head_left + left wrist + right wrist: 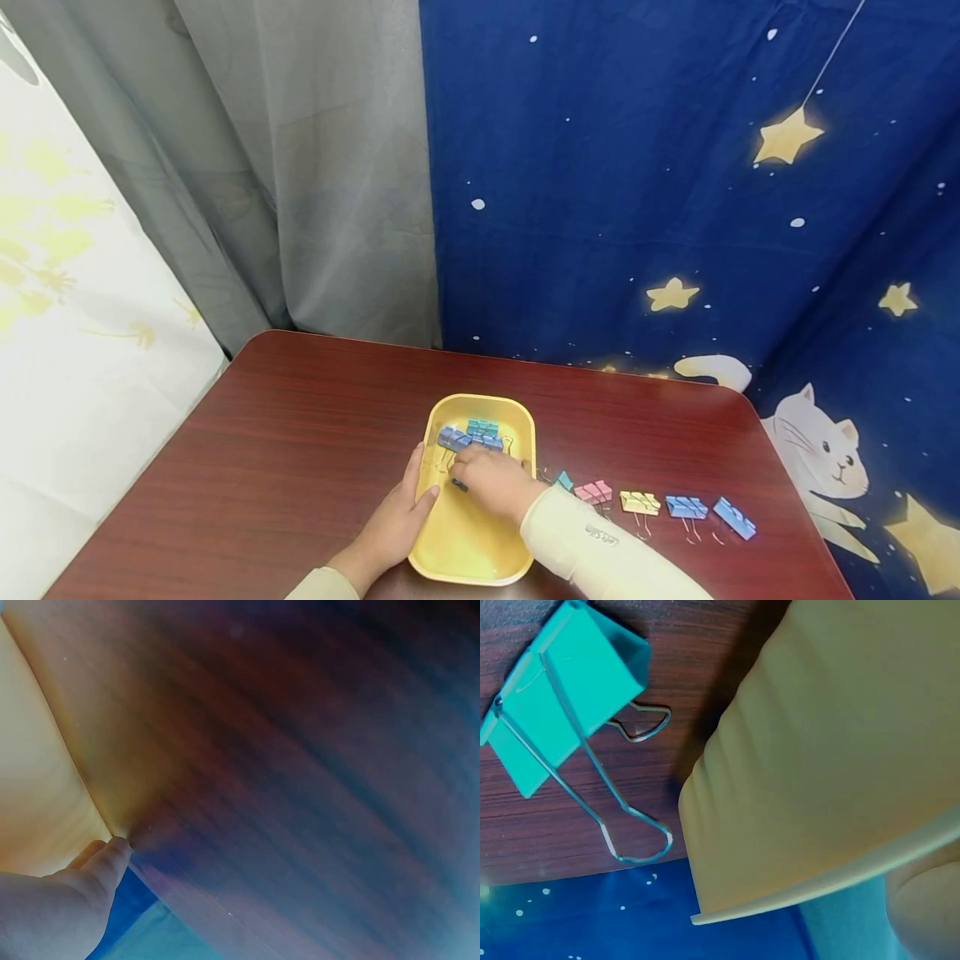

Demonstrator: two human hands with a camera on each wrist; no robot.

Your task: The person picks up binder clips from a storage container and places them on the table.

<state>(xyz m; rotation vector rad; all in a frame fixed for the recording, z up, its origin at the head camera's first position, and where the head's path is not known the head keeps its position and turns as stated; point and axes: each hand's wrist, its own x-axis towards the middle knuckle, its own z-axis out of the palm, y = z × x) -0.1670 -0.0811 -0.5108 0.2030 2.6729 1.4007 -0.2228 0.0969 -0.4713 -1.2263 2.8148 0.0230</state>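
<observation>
Left grip (386, 529), thumb (428, 502) spread from fingers, right grip (495, 482) (back uppermost), forearms (607, 550) angled inward

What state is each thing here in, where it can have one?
Yellow tray: upright, uncovered, partly filled.
Left grip: holding the tray's left side.
Right grip: inside the tray; any hold is hidden.
Clips in the tray: partly hidden by the right grip.
Teal table clip: unheld, wire handles extended.
Pink clip: unheld, handles extended.
Yellow clip: unheld, handles extended.
Left blue table clip: unheld, handles extended.
Rightmost blue clip: unheld.
</observation>
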